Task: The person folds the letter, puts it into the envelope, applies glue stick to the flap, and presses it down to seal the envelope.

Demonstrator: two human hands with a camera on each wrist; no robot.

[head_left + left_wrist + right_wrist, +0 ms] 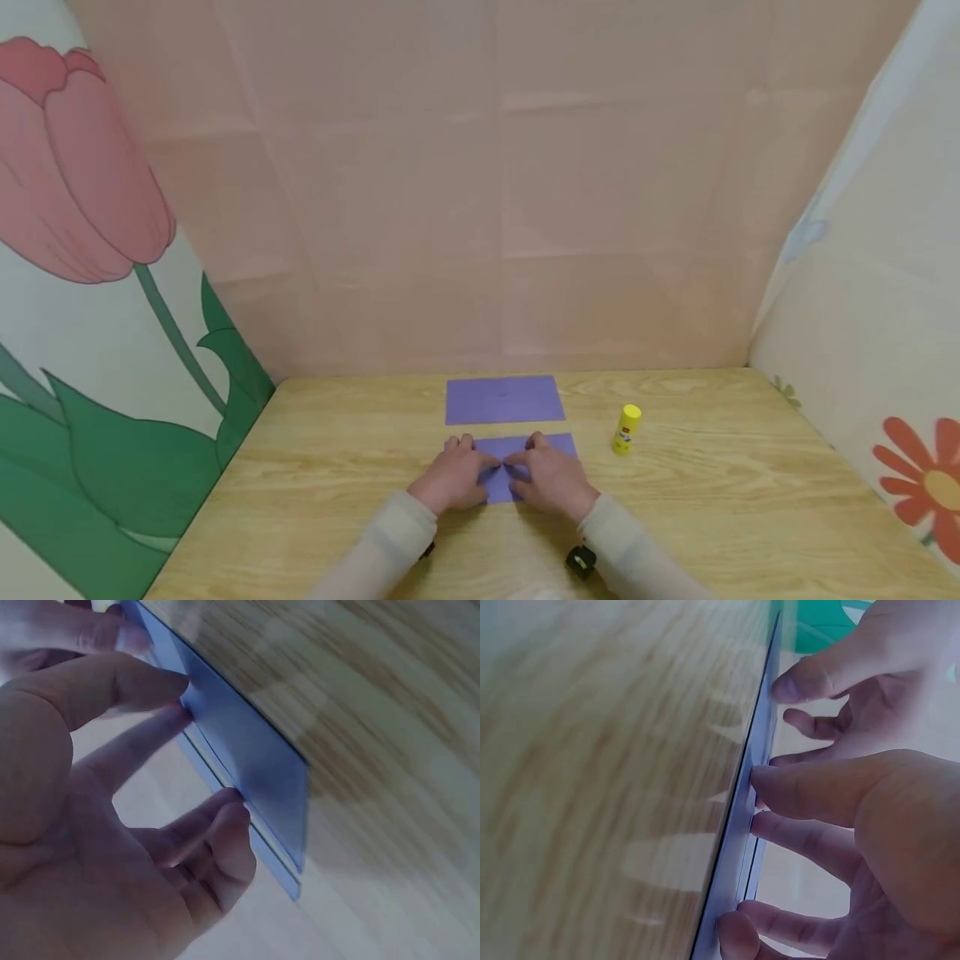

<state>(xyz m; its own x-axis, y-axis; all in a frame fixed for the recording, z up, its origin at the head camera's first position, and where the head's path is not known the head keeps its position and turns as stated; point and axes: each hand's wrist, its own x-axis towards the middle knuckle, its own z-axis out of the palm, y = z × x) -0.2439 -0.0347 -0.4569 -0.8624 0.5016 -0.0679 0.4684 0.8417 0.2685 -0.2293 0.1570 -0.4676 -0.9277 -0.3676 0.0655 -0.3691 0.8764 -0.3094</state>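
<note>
A purple rectangular sheet of paper (487,492) lies on the wooden table under both hands. My left hand (455,477) rests fingertips on its left half, with the forefinger pointing toward the centre. From the other side, my right hand (553,479) touches the right half, and the two forefingers nearly meet mid-sheet. In the left wrist view the thumb and forefinger of the left hand (112,750) come close together at the sheet (255,757). The right wrist view shows the right hand (840,825) with several fingertips against the sheet (731,862).
Another purple sheet (504,402) lies flat just beyond, with a small mark near its middle. A yellow glue stick (626,429) stands upright to the right. The wooden table (337,442) ends at a pinkish backdrop (495,208), with flower-printed panels on both sides.
</note>
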